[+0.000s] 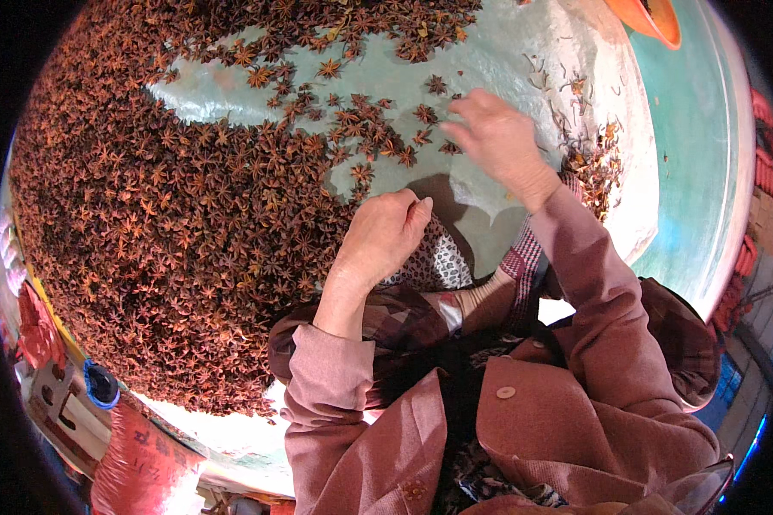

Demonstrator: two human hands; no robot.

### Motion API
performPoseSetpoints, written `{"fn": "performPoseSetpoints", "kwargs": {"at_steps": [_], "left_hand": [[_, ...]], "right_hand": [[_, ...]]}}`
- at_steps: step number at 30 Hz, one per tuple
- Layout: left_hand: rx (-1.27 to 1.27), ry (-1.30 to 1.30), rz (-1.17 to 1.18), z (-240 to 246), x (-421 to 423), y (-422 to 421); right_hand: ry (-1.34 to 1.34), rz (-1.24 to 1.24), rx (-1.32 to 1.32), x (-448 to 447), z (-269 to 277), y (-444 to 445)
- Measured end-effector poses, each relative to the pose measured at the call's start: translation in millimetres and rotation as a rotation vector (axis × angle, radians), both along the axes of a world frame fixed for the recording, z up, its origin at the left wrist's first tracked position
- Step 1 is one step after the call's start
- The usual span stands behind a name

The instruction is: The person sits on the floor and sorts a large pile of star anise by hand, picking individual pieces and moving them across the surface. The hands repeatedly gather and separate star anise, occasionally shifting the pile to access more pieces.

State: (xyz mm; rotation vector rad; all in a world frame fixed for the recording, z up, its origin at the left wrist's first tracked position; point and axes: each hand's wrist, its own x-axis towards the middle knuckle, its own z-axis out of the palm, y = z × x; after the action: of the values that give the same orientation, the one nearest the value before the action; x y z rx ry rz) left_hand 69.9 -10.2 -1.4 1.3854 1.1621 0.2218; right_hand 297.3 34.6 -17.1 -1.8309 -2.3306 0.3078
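A broad heap of dried star anise (219, 212) covers the left side of a pale plastic sheet (386, 58). My left hand (386, 228) is curled, back upward, at the heap's right edge; its palm is hidden, so whether it holds anything does not show. Farther forward and to the right, my right hand (493, 141) hovers over the sheet with thumb and fingers apart, blurred at the tips. No piece is visible between them. Loose star anise pods (367, 125) lie scattered left of that hand, with single ones close to its fingertips.
Thin stems and broken bits (596, 167) gather on the sheet's right side. An orange plastic container (650, 19) stands at the upper right. My foot in a patterned sock (448, 257) rests between my arms. A red sack (145, 450) bearing writing is at the lower left.
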Motion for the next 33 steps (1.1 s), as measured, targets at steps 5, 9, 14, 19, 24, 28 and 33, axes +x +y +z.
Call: {"fn": "performPoseSetpoints", "kwargs": {"at_steps": [5, 9, 14, 19, 24, 28, 33], "left_hand": [[-0.002, -0.012, 0.173, -3, 5, 6], [0.164, -0.001, 0.386, 0, 11, 12], [0.095, -0.092, 0.552, 7, 6, 13], [-0.01, -0.145, 0.533, 7, 2, 14], [-0.027, -0.208, 0.62, 2, 5, 16], [0.066, -0.127, 0.471, -4, 4, 17], [0.064, -0.229, 0.449, -1, 9, 10]], "right_hand": [[-0.107, 0.104, -0.003, -24, -14, 5], [0.095, 0.211, -0.01, -23, 1, -2], [0.035, 0.042, 0.018, -24, 12, -16], [0.08, 0.19, 0.11, -33, -1, 6], [0.262, 0.05, -0.118, -40, -4, 15], [0.767, -0.039, -0.436, -39, 0, -8], [0.582, 0.059, -0.126, -45, 24, -38]]}}
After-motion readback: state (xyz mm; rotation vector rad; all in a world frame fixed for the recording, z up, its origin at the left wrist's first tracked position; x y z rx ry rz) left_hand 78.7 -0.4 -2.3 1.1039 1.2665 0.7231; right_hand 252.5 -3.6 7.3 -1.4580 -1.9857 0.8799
